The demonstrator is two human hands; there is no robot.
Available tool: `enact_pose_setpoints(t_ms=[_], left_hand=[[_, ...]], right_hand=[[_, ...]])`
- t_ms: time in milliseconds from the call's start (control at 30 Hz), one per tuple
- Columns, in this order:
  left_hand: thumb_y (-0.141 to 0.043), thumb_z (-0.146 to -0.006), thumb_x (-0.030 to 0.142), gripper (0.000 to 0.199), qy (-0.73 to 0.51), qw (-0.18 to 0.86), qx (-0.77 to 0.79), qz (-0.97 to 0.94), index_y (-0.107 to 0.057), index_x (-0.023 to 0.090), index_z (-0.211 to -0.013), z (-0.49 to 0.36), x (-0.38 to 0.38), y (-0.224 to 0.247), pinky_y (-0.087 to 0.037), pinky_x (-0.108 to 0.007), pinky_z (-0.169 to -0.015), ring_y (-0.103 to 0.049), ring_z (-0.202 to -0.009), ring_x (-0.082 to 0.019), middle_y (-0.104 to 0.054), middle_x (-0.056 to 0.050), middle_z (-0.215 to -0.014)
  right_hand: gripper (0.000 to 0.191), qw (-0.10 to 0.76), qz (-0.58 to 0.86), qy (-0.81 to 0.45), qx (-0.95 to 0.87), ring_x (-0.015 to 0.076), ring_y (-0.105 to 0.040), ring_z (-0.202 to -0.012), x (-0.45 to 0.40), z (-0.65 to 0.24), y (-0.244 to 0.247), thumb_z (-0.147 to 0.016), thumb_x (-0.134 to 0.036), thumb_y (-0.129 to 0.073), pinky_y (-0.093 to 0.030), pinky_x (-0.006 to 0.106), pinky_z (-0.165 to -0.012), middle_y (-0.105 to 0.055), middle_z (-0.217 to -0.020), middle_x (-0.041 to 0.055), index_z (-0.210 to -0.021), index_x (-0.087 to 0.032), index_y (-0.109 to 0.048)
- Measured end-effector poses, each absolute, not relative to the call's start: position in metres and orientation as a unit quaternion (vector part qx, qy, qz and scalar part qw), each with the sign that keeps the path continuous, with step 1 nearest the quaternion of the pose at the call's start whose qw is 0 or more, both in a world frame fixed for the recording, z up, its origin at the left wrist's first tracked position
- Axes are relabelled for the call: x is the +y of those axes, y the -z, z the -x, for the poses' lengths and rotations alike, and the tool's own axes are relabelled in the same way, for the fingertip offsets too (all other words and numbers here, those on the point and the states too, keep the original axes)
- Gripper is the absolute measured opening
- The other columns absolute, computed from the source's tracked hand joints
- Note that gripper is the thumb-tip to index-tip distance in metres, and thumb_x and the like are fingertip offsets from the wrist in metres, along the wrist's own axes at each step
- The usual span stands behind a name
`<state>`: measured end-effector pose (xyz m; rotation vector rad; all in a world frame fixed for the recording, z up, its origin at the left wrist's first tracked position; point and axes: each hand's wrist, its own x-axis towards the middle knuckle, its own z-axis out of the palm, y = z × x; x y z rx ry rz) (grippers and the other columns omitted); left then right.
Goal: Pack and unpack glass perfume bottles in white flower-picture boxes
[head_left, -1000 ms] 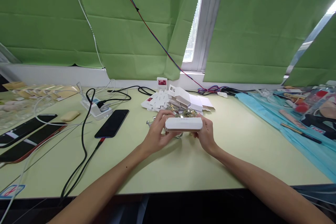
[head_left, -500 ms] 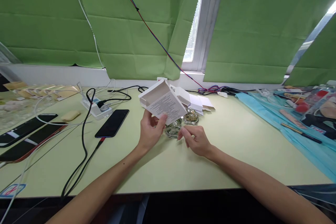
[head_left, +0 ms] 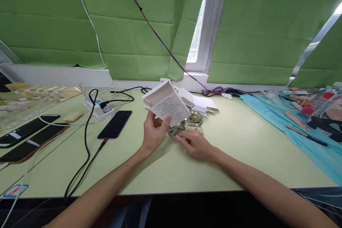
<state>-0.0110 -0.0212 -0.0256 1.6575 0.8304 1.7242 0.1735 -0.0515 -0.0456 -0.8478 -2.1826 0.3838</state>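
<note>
My left hand [head_left: 155, 131] grips an open white box [head_left: 171, 108] by its lower edge, thumb on the printed panel. The box is tilted, with a grey inside showing at its upper left. Below it lies a coiled, clear-wrapped bundle [head_left: 175, 130], partly hidden by the box. The fingers of my right hand [head_left: 193, 142] are closed at the near edge of this bundle and seem to pinch it. A second shiny wrapped bundle [head_left: 195, 119] rests just behind my right hand.
Opened white cartons [head_left: 200, 104] lie behind the bundles. On the left are a black phone [head_left: 114, 124], a power strip [head_left: 98, 110], black cables and two more phones. A blue sheet [head_left: 272, 117] with a pen and bottles is at the right.
My right hand has moved slightly left and down, and its fingertips now meet the near bundle. The box in my left hand has hardly moved.
</note>
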Motion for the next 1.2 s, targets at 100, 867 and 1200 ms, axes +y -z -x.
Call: enact_pose_setpoints(t_ms=[100,867,1200], left_hand=[[-0.071,-0.091,0.044,0.034,-0.644,0.306,0.317,-0.626,-0.058,0.022,-0.113,0.011,-0.021,0.027,-0.049,-0.018,-0.041,-0.056,-0.049,-0.005,-0.068,-0.002,-0.099],[-0.069,-0.092,0.042,0.031,-0.620,0.311,0.293,-0.658,-0.054,0.020,-0.108,0.014,-0.024,0.023,-0.051,-0.017,-0.043,-0.059,-0.054,-0.006,-0.068,-0.004,-0.101],[-0.070,-0.091,0.041,0.034,-0.605,0.339,0.274,-0.666,-0.047,0.022,-0.109,0.012,-0.028,0.017,-0.047,-0.015,-0.040,-0.054,-0.047,-0.003,-0.072,-0.009,-0.111]], right_hand=[[0.028,0.377,0.331,-0.151,-0.852,0.0139,-0.054,-0.059,-0.051,-0.173,0.047,-0.104,-0.029,-0.048,-0.037,0.028,-0.059,-0.069,-0.074,0.0017,-0.085,-0.021,-0.067],[0.019,0.373,0.325,-0.193,-0.847,0.0095,-0.053,-0.054,-0.046,-0.174,0.054,-0.094,-0.023,-0.060,-0.048,0.027,-0.058,-0.074,-0.110,0.0071,-0.108,-0.021,-0.072],[0.014,0.541,0.368,-0.140,-0.743,0.0114,-0.050,-0.051,-0.034,-0.190,0.044,-0.086,-0.020,-0.060,-0.041,0.024,-0.049,-0.060,-0.062,-0.0001,-0.073,-0.018,-0.064]])
